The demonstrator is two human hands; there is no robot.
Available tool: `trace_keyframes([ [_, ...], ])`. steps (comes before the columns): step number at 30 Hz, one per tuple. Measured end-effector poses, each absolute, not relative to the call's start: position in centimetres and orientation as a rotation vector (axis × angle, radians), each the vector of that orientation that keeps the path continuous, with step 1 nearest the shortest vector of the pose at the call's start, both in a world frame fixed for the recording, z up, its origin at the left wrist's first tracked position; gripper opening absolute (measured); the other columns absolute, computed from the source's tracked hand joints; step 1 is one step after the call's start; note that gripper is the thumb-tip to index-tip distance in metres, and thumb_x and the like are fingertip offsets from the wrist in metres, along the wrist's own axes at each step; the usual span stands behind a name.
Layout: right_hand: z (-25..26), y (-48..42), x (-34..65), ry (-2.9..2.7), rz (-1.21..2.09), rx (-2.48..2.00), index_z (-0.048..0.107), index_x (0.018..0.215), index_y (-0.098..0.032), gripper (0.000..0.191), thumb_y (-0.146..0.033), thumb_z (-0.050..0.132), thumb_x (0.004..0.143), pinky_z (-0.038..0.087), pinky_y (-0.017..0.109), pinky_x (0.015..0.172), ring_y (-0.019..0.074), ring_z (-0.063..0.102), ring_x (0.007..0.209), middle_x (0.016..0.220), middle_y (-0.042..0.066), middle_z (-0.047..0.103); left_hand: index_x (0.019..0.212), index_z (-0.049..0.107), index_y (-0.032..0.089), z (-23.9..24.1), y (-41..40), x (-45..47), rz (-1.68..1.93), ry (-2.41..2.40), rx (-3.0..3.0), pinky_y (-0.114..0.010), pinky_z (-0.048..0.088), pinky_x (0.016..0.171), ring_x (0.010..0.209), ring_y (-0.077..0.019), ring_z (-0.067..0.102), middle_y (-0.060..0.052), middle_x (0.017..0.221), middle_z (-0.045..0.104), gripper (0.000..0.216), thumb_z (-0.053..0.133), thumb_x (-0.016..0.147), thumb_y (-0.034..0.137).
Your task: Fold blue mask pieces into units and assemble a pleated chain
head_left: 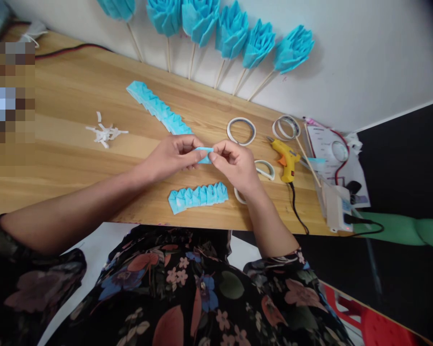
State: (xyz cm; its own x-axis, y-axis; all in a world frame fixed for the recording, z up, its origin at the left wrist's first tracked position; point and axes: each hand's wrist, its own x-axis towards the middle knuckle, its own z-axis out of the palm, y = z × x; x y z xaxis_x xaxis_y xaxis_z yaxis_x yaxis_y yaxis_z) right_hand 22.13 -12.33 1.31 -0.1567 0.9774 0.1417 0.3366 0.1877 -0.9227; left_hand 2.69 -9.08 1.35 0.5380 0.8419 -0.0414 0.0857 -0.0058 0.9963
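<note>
My left hand and my right hand meet above the wooden table, both pinched on a small folded blue paper piece. A long row of folded blue paper pieces runs from behind my left hand toward the back left. A shorter row of blue folded pieces lies near the front edge, just below my hands.
Several blue paper flowers on sticks lean against the wall. Tape rolls and a yellow glue gun lie to the right. White paper scraps sit at left. A power strip rests at the table's right end.
</note>
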Motion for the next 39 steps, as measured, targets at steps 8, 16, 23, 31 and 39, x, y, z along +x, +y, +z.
trace_keyframes([
  [8,1.9,-11.1,25.3,-1.538,0.716,-1.320,0.071,0.092,-0.023,0.028,-0.048,0.059,0.096,0.046,0.025,0.059,0.0104,0.058,0.066,0.079,-0.001,0.069,0.080,0.064,0.017,0.9,-8.6,2.5,0.758,0.870,1.363,-0.018,0.046,0.052,0.053,-0.0081,0.057,0.001,0.063,0.066,0.015,0.074,0.084,0.027],
  [16,2.7,-13.2,28.5,-1.967,0.487,-1.570,0.075,0.103,-0.023,0.015,-0.023,0.066,0.090,0.052,0.033,0.075,0.0172,0.068,0.081,0.093,0.002,0.077,0.076,0.061,0.018,1.3,-8.8,2.6,0.793,0.877,1.346,-0.019,0.044,0.052,0.053,-0.0083,0.055,0.001,0.063,0.065,0.020,0.074,0.086,0.029],
  [23,-1.5,-14.3,27.4,-2.158,0.040,-1.620,0.073,0.097,-0.022,0.011,-0.021,0.062,0.096,0.049,0.039,0.086,0.0250,0.065,0.097,0.100,0.008,0.075,0.077,0.060,0.018,1.1,-8.8,2.6,0.779,0.879,1.369,-0.020,0.044,0.054,0.053,-0.0083,0.055,0.001,0.064,0.064,0.021,0.071,0.088,0.030],
  [31,-2.5,-13.9,27.2,-2.032,0.007,-1.585,0.071,0.089,-0.021,0.015,-0.021,0.058,0.095,0.046,0.035,0.079,0.0215,0.063,0.085,0.087,0.006,0.073,0.075,0.061,0.018,1.0,-8.9,2.7,0.769,0.883,1.314,-0.020,0.044,0.055,0.053,-0.0084,0.055,0.001,0.062,0.064,0.019,0.072,0.086,0.027],
  [39,-3.0,-13.2,27.6,-1.529,0.429,-1.610,0.068,0.086,-0.020,0.011,-0.028,0.061,0.089,0.046,0.029,0.066,0.0129,0.058,0.066,0.078,0.000,0.069,0.075,0.063,0.018,0.7,-8.7,2.7,0.730,0.839,1.308,-0.020,0.044,0.052,0.053,-0.0090,0.055,0.001,0.062,0.066,0.020,0.077,0.082,0.031],
])
